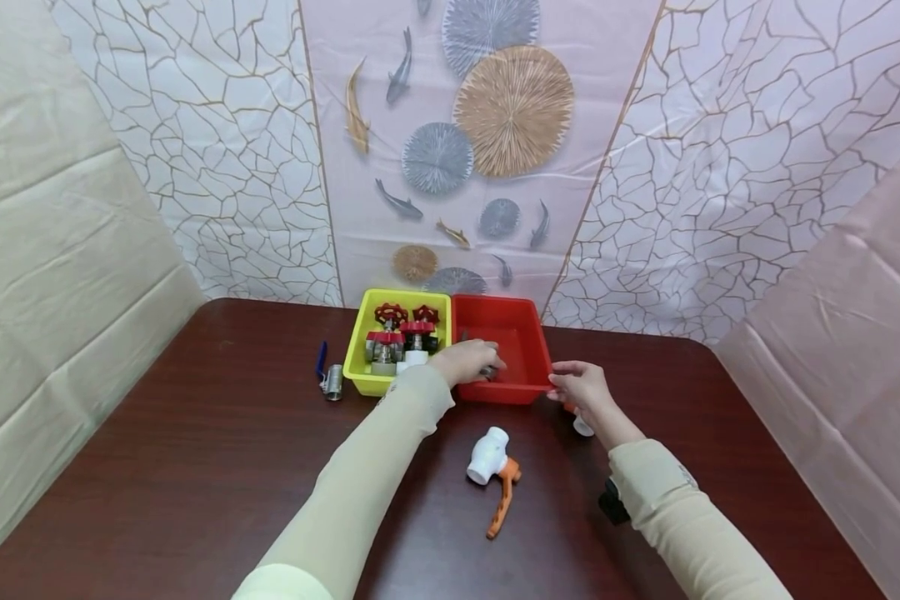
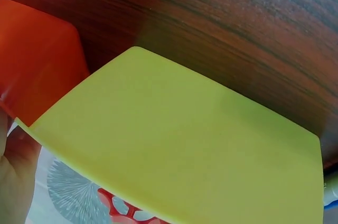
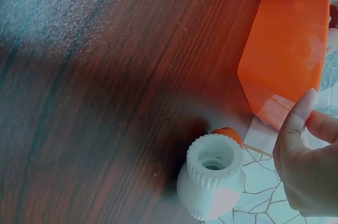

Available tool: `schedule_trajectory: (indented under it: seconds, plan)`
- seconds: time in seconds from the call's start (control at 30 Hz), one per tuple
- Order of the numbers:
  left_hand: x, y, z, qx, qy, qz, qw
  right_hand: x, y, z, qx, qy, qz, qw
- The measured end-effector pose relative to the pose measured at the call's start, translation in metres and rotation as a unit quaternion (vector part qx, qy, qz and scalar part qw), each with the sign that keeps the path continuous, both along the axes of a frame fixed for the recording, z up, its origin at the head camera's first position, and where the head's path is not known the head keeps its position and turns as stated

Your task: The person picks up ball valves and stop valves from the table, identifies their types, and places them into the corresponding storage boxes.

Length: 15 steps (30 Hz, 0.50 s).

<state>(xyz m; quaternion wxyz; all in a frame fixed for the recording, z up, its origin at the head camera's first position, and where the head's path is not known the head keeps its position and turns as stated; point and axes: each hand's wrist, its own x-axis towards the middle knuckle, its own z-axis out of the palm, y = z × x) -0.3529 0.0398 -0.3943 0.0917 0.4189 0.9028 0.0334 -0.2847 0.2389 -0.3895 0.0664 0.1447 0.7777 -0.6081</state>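
Observation:
My left hand (image 1: 465, 362) reaches over the front of the red bin (image 1: 502, 395) and holds a small grey metal piece (image 1: 488, 372), mostly hidden by the fingers. At the bin's right edge, my right hand (image 1: 581, 388) pinches the rim between thumb and fingers. Touching the red bin on its left is a yellow bin (image 1: 351, 368) holding several valves with red handwheels (image 1: 392, 314). A white ball valve (image 1: 487, 456) with an orange lever lies in front of the bins. Below my right hand stands another white valve (image 3: 211, 192), partly covered in the head view.
Left of the yellow bin lies a metal ball valve (image 1: 333, 383) with a blue lever. A black object (image 1: 613, 503) shows partly beneath the right sleeve. Patterned cloth (image 1: 255, 167) hangs behind and beside the dark wooden table (image 1: 195, 467).

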Motion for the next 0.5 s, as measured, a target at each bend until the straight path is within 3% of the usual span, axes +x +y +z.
schedule_trajectory:
  seconds: [0.27,0.5]
  plan:
    - [-0.0001,-0.0022,-0.0004,-0.016,-0.002,0.001,0.9999,0.0005,-0.0002,-0.0015,-0.002,-0.003,0.002,1.000]
    - [-0.0019,0.0006,-0.0020,0.001,-0.026,0.018,0.9995,0.0001,0.0014,-0.0002,0.001,-0.005,-0.007,1.000]
